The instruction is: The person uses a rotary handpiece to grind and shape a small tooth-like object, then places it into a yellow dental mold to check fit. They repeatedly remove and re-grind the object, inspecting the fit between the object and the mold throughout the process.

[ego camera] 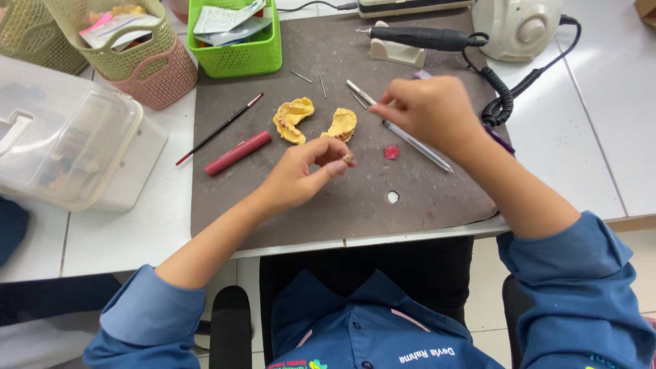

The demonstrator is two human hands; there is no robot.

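Head view: a small pale tooth-like piece (347, 158) is pinched between the thumb and fingertips of the left hand (301, 179), lifted just clear of the grey mat (437, 198), apparently so it can be reached from the side. The right hand (432, 109) is closed around a thin metal tool (400, 128), held like a pen near its upper part. The tool's long axis runs diagonally, from upper left beyond the knuckles to lower right, where its far end lies near the mat; which end is the working tip cannot be told. Just beyond the left fingers two yellow dental casts (316, 120) lie side by side, near enough for quick reach. A small red lump (391, 152) sits between the hands. Farther left lie a red stick (238, 153) and a thin brush (220, 128), both slanted. At the back a black handpiece (417, 37) is rested on its stand
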